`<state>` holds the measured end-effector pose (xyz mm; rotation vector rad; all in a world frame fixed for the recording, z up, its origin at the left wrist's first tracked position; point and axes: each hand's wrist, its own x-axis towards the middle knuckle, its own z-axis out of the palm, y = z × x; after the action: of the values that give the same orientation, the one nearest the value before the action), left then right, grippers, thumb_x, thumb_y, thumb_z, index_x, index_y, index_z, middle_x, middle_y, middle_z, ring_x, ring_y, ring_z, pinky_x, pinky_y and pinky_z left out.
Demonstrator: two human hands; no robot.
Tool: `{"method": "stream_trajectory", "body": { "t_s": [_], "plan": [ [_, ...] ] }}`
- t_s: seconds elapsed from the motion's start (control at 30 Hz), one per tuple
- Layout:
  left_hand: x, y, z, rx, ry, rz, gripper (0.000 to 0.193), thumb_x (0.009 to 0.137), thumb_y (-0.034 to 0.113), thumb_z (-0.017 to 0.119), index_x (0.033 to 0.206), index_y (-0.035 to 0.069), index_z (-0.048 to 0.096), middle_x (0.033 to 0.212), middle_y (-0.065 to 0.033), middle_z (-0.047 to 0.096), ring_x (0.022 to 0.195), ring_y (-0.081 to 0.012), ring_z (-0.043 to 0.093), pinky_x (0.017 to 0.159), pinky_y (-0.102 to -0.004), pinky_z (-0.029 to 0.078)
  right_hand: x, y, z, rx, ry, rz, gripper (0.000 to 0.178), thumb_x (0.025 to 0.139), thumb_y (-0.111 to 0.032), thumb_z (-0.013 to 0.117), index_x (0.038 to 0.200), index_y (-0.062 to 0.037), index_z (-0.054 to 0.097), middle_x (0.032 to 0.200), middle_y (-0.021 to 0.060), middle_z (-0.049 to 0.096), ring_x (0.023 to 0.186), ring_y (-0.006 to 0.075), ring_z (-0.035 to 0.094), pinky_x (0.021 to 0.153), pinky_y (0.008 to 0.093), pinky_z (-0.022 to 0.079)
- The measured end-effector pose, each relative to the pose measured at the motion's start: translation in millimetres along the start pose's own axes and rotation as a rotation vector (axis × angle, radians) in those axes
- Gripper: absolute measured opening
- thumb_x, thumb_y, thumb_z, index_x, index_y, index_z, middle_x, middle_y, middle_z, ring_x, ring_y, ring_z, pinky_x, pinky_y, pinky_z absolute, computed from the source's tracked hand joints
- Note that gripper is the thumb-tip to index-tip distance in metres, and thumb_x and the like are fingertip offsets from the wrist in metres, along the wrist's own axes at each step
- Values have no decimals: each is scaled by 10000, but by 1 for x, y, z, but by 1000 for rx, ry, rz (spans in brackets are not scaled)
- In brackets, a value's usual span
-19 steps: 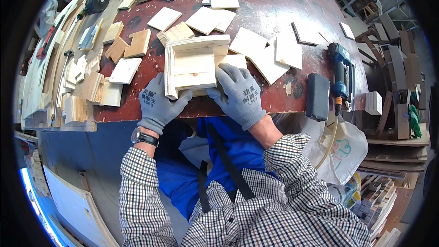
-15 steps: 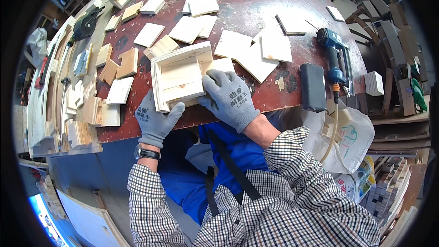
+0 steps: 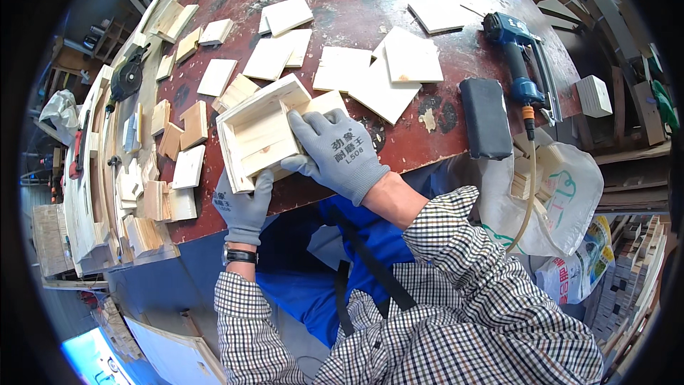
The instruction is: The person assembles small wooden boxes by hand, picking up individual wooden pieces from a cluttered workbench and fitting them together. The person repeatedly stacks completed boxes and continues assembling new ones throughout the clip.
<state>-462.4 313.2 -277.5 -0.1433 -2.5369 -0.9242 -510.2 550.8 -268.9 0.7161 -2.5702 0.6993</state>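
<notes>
A small open wooden box (image 3: 265, 135) of pale boards is held tilted at the table's front edge, its open side facing me. Inside, a board divides it. My left hand (image 3: 244, 208), in a grey glove, grips the near left corner, thumb against the front board and fingers hidden behind. My right hand (image 3: 342, 153), gloved alike, is closed on the box's right end, with its fingers over the rim. Directly behind the box lies a small wood block (image 3: 239, 91), partly covered by it.
Pale square panels (image 3: 399, 93) lie scattered over the dark red table (image 3: 363, 21). On the right are a blue nail gun (image 3: 511, 57) with a hose (image 3: 527, 192) and a dark block (image 3: 486, 117). Wood offcuts (image 3: 194, 125) and a black circular tool (image 3: 127, 78) line the left side.
The view has turned slightly, so the table edge slants more and the panels appear further left. The box stays in both hands and tilts along with the view.
</notes>
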Motion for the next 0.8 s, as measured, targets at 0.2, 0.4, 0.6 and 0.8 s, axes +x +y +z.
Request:
{"method": "stream_trajectory", "body": {
  "t_s": [0.2, 0.4, 0.6, 0.8],
  "plan": [
    [6, 8, 1, 144, -8, 18, 552, 781, 361, 924, 1194, 54, 722, 1054, -130, 782, 935, -321, 778, 802, -398, 621, 2, -3, -6, 76, -47, 18, 802, 947, -591, 708, 1464, 6, 568, 1229, 161, 672, 1059, 354, 666, 882, 448, 580],
    [5, 15, -2, 81, 6, -48, 561, 755, 337, 942, 1176, 50, 708, 1038, -135, 775, 912, -320, 771, 793, -401, 619, -6, 8, -25, 320, -137, -21, 820, 942, -430, 758, 1551, 8, 427, 1386, 261, 584, 1239, 442, 600, 1061, 516, 504],
    [4, 9, 5, 58, 34, -39, 542, 753, 368, 940, 1129, 52, 710, 1012, -146, 759, 911, -351, 756, 786, -427, 609, 13, 70, -103, -229, 90, 269, 589, 966, -360, 725, 1433, -39, 566, 1239, 221, 685, 1101, 395, 676, 950, 516, 539],
    [5, 14, -1, 77, 41, -34, 491, 779, 424, 905, 1056, 68, 709, 971, -123, 727, 883, -346, 739, 758, -437, 600, 56, 112, -127, -445, -589, 729, 995, 914, -735, 634, 1558, 7, 476, 1441, 300, 634, 1356, 393, 633, 1128, 507, 484]
  ]
}}
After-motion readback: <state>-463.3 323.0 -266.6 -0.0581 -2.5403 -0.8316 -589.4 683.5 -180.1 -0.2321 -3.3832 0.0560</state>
